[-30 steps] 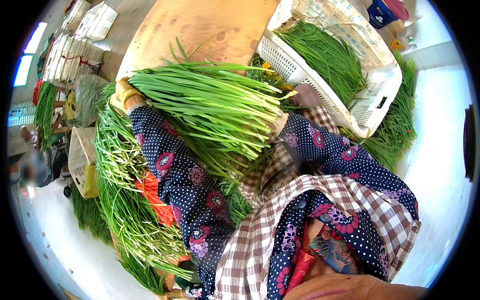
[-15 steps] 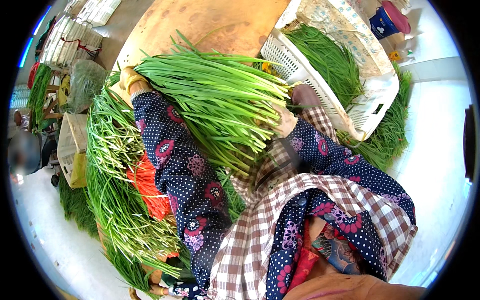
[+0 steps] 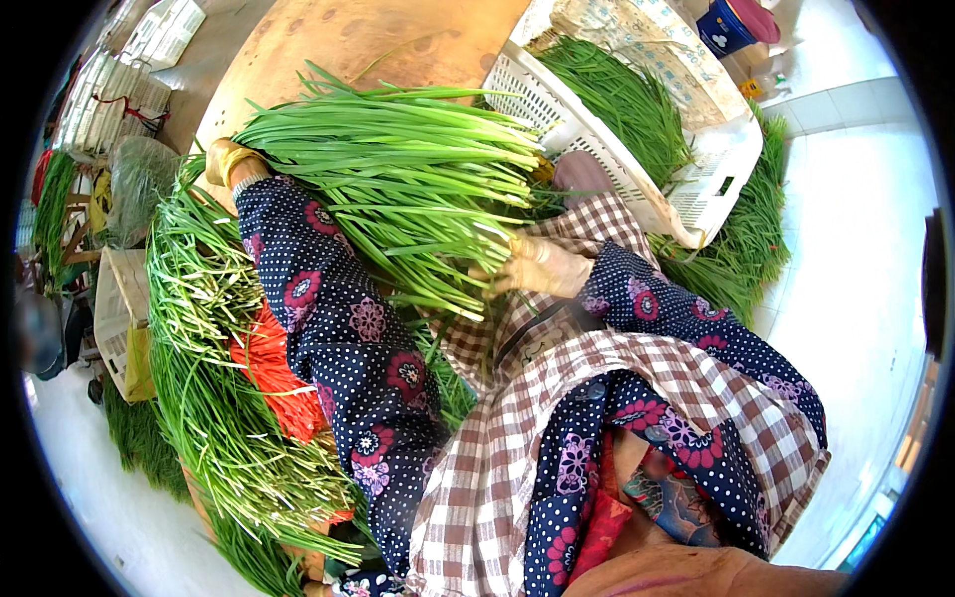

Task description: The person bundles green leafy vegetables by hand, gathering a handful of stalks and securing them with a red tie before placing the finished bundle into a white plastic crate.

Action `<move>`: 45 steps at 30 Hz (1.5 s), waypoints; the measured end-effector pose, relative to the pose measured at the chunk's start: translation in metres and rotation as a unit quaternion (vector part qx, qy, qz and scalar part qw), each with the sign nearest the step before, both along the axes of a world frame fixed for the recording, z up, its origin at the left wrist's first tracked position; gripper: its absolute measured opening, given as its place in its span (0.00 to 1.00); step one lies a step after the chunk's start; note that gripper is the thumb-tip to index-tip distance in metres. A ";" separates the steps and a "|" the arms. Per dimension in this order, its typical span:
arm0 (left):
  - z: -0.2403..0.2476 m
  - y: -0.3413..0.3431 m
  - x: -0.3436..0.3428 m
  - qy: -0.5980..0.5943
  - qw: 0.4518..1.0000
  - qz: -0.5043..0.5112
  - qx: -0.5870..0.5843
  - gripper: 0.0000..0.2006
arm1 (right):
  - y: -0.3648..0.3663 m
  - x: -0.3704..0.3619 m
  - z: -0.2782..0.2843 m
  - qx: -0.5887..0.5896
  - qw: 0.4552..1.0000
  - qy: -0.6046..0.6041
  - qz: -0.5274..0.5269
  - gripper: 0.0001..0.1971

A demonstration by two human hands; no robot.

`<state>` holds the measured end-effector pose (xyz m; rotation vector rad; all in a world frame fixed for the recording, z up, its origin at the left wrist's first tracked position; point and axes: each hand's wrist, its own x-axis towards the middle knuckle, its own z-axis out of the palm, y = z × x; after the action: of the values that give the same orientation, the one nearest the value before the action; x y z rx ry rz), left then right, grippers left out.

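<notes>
A large loose bundle of garlic chives (image 3: pixel 398 169) lies across the table and reaches over my lap, leaf tips to the left and pale stalk ends to the right. My left hand (image 3: pixel 229 162), in a yellowish glove, is closed round the leafy end. In a pale glove, my right hand (image 3: pixel 545 267) has its fingers closed on the near stalk ends at the bundle's right. The fingertips are partly hidden among the stalks. Beside my left arm lie heaped chives (image 3: pixel 214 418) and a bunch of red ties (image 3: pixel 277 373).
At the right stands a white slatted crate (image 3: pixel 587 129) with chives and a sheet of sacking in it. More chives (image 3: pixel 741 234) lie on the floor beyond it. The wooden table (image 3: pixel 398 45) extends ahead. Stacked white crates (image 3: pixel 109 99) and a blurred person (image 3: pixel 40 333) are at the left.
My right hand has come nearer to me along the stalk ends, and its back now shows. My left hand keeps its hold. The whole view has shifted slightly.
</notes>
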<state>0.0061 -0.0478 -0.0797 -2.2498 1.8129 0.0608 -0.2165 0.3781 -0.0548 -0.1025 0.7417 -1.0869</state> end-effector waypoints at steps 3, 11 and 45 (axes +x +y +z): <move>-0.003 -0.005 0.009 -0.031 0.999 -0.011 -0.011 0.08 | 0.004 0.001 -0.004 -0.059 0.984 0.048 0.163 0.17; -0.006 -0.003 -0.003 -0.036 0.999 -0.030 -0.019 0.05 | 0.066 -0.054 0.020 -0.066 0.983 0.165 0.049 0.09; 0.037 0.053 -0.010 0.699 0.514 0.402 -0.291 0.15 | -0.008 0.033 -0.032 -0.037 0.984 -0.164 0.056 0.16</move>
<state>-0.0042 0.0054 -0.0428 -3.7285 0.5741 2.3374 -0.1839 0.3702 -0.0869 -0.0267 0.3952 -0.9933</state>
